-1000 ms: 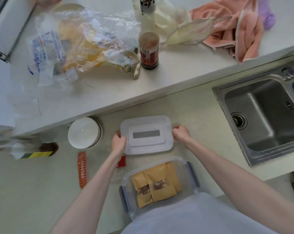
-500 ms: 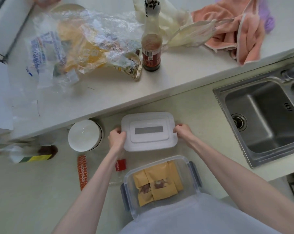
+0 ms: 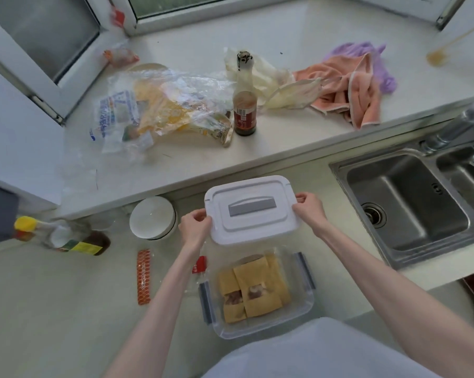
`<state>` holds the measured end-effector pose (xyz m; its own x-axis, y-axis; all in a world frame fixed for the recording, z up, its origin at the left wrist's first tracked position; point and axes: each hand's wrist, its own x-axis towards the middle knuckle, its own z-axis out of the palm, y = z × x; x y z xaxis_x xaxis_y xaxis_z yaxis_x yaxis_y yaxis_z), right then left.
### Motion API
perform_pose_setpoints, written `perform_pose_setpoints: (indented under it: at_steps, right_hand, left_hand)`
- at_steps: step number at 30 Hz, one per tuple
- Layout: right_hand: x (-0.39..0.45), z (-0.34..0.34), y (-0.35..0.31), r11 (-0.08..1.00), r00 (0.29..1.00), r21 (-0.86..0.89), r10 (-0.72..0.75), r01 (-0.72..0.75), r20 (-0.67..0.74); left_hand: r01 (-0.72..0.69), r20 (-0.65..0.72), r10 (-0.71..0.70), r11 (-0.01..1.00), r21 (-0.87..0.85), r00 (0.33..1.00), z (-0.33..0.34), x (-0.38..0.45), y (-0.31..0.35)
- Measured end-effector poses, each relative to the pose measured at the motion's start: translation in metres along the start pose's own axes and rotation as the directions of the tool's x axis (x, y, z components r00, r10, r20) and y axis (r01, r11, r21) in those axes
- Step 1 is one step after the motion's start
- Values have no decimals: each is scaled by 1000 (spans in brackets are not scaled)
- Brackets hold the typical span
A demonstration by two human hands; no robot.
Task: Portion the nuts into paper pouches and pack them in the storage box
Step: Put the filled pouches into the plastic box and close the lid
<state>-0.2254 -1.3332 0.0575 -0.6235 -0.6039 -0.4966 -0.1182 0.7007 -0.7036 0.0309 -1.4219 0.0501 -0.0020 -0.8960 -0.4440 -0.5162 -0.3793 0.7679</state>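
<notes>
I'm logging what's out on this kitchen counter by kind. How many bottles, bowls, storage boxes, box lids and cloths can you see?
Bottles: 2, the upright brown bottle and the lying bottle
Bowls: 1, the white bowl
Storage boxes: 1, the clear box
Box lids: 1, the white lid
Cloths: 2, the pink cloth and the purple cloth
Total: 7

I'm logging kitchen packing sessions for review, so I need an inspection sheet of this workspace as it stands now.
Surface: pale counter with a raised ledge behind.
Job's things: clear storage box open, paper pouches inside; white lid held beyond the box.
Clutter: white bowl, two bottles, plastic bags, peach cloth, orange strip.
Hands: left hand and right hand grip the lid's short ends.
Cables: nothing seen.
Surroundings: steel sink at the right, window frames behind.
</notes>
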Motion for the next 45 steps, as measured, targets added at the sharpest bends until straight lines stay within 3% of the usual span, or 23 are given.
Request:
perform_pose_setpoints:
  at_steps: [11, 24, 38, 45]
  right_hand:
    - [-69, 0, 5, 968, 978, -157, -206, 196, -45]
    - [-113, 2, 51, 960, 983, -232, -176, 158, -55]
    - [-114, 3, 95, 951, 987, -272, -127, 149, 97]
    - [-111, 6, 99, 934, 978, -299, -164, 195, 126]
  left_hand:
    - [-27, -17, 26, 998, -54, 1000, -27, -56, -37]
    - [-56, 1, 56, 997, 60, 998, -26, -97, -76]
    - [-46, -142, 66, 990, 135, 988, -11, -129, -91]
    - [-53, -137, 72, 989, 138, 988, -13, -150, -107]
